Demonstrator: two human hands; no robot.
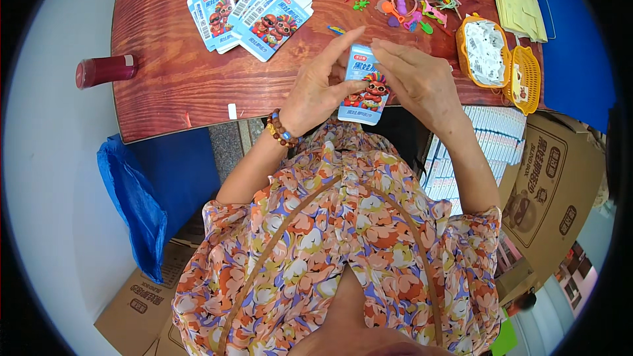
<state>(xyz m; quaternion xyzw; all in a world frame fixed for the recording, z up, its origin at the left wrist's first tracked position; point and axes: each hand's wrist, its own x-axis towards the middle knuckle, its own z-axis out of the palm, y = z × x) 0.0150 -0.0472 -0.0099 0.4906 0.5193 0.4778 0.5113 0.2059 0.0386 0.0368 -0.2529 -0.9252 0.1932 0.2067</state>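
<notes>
Just beyond the table's near edge, a small light-blue carton printed with cartoon figures is held between my hands, its front facing up. My left hand, with beaded bracelets at its wrist, grips the carton's left side, thumb lying across the front. The fingers of my right hand press at the carton's upper right edge; its thumb is hidden. Flat unfolded cartons of the same print lie fanned in a pile on the wooden table, beyond my left hand.
Small colourful plastic toys lie heaped at the far middle. At right stand a yellow basket of white packets and a smaller yellow basket. A dark red cup-like container lies at left. Filled cartons stand in rows below the table's right.
</notes>
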